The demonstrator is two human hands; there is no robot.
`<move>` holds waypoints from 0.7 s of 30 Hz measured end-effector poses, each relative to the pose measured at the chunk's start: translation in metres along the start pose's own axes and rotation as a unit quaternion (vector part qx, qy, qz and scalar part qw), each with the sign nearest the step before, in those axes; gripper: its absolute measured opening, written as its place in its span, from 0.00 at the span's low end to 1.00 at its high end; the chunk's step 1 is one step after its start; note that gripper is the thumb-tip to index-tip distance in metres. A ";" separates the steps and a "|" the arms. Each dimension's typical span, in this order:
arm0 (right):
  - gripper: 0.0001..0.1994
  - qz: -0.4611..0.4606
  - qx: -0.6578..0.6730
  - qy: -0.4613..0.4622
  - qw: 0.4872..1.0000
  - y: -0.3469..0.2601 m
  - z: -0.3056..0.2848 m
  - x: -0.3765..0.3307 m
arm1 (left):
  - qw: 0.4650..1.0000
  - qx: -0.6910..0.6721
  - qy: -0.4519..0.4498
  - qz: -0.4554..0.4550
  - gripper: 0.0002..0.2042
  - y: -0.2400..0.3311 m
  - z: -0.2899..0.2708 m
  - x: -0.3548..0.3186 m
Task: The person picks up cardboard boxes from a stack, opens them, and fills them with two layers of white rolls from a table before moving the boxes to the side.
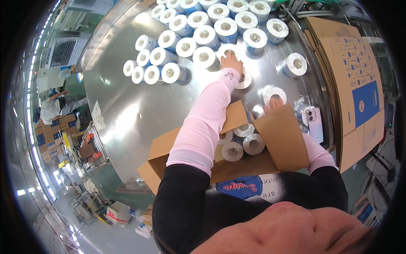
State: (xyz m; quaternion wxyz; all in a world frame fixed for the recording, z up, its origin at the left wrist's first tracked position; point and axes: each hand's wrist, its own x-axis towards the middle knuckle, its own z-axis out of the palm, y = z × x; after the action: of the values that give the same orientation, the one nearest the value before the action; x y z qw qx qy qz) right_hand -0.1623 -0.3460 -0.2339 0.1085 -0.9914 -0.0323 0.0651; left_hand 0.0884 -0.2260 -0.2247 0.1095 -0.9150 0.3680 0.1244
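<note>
My left hand (231,64), in a pink sleeve, reaches across the metal table. Its fingers close over the top of a white paper roll (227,48) in blue-printed wrap, at the near edge of a large group of such rolls (204,35). Another roll (244,80) stands just under my left wrist. My right hand (274,103) has its fingers hooked over the end of a paper roll (272,92); a box flap hides most of this hand. Between my arms stands an open cardboard box (284,137), with several rolls (243,146) inside.
One roll (294,64) stands apart at the right. A phone (314,122) leans by more wrapped rolls near the table's right edge. Flattened cartons (353,84) are stacked beyond that edge. At far left, another person (55,108) is beside stacked boxes.
</note>
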 end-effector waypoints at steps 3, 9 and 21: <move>0.14 -0.051 -0.072 0.088 0.992 0.000 -0.005 0.007 | 0.998 -0.002 -0.066 0.007 0.18 -0.006 -0.006 0.001; 0.14 0.069 0.008 -0.041 0.997 0.074 0.054 0.060 | 0.900 -0.430 0.009 -0.073 0.24 -0.066 -0.032 -0.033; 0.18 -0.238 0.530 -0.245 0.776 -0.082 -0.266 0.050 | 0.703 -0.710 -0.037 -0.009 0.19 -0.165 -0.130 -0.453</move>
State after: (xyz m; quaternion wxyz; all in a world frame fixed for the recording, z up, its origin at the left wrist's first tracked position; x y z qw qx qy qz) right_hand -0.0808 -0.3183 0.0355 0.6170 -0.6886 -0.2533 0.2845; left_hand -0.0933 0.1453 0.0558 -0.5583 -0.7192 0.1582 0.3821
